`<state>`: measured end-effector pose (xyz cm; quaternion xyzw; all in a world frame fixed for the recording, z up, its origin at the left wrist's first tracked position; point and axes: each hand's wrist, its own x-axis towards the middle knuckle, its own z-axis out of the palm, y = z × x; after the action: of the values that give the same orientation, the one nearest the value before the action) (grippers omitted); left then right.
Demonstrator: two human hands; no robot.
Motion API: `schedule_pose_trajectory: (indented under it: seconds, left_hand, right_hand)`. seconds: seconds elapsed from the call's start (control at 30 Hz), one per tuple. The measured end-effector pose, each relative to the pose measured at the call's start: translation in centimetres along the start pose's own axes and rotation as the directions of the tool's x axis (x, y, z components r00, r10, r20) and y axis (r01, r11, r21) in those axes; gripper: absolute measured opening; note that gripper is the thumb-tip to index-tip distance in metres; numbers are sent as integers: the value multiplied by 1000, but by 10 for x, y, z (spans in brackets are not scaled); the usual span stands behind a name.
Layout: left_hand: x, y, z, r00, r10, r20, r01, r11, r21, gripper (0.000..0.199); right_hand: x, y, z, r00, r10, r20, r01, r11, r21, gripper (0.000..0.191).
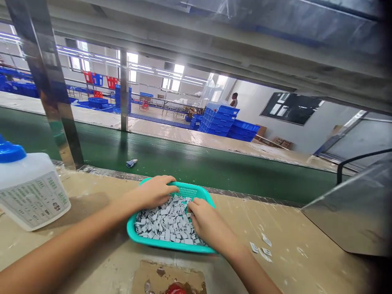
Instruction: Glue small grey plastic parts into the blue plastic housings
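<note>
A turquoise plastic basket [171, 244] stands on the bench in front of me, heaped with small grey plastic pieces [168, 222]. My left hand [157, 192] reaches over its far left side. Its upper fingers are apart, and the lower fingertips touch the heap. On the right side of the basket, my right hand [206, 218] has its fingers curled down at the pieces. Whatever those fingertips pinch is hidden. A few loose grey pieces [266, 251] lie on the bench to the right of the basket.
A white jug [33, 192] with a blue cap stands at left. Near me lies a stained board [147, 277] bearing something red. Beyond the bench runs a green conveyor belt [183, 165] carrying a small dark part [131, 163]. Metal posts and an overhead shelf frame the view; a person stands far off.
</note>
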<state>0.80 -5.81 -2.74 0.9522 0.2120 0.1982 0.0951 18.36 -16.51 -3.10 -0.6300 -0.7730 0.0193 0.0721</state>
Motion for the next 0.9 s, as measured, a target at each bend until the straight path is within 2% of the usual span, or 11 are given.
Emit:
schedule_pose_trajectory:
  seconds: [0.07,0.13,0.2,0.27,0.3,0.37,0.5,0.6,0.73,0.8,0.9]
  left_hand:
    - [-1,10,0,997,74,-29,-72,994,79,28]
    - [-3,18,-3,998,68,-16,-68,998,1,32]
    - [-6,26,-4,985,36,169,-16,993,-118,43]
    - [-8,30,-2,920,4,391,61,986,-155,64]
    - [-9,31,0,889,-18,457,97,984,-148,73]
    - [-10,31,1,853,-56,518,144,981,-132,81]
    - [-15,31,-11,831,-193,522,244,969,-30,88]
    - [-17,42,-27,786,-350,509,356,930,91,95]
    - [-12,62,-30,739,-379,557,328,925,193,95]
    - [-8,68,-22,759,-382,528,305,924,230,93]
    - [-2,70,-7,823,-350,447,275,935,225,79]
  right_hand:
    - [-1,0,0,999,-8,-34,9,1000,25,17]
    - [-4,1,0,998,-7,-59,10,999,49,18]
    - [-7,1,-1,998,3,-70,1,998,63,20]
    - [-11,1,-2,998,15,-66,-11,998,67,20]
    - [-12,0,-3,998,22,-60,-18,997,69,17]
    - [-14,-1,-5,998,39,-47,-35,997,75,11]
    - [-16,-2,-8,997,66,-40,-62,993,105,15]
    - [-14,-2,-9,994,88,-63,-80,990,119,20]
    - [-12,-1,-10,987,123,-101,-111,987,120,23]
    - [-12,-3,-11,986,129,-103,-117,987,111,23]
    - [-13,-6,-14,989,123,-87,-116,989,88,22]
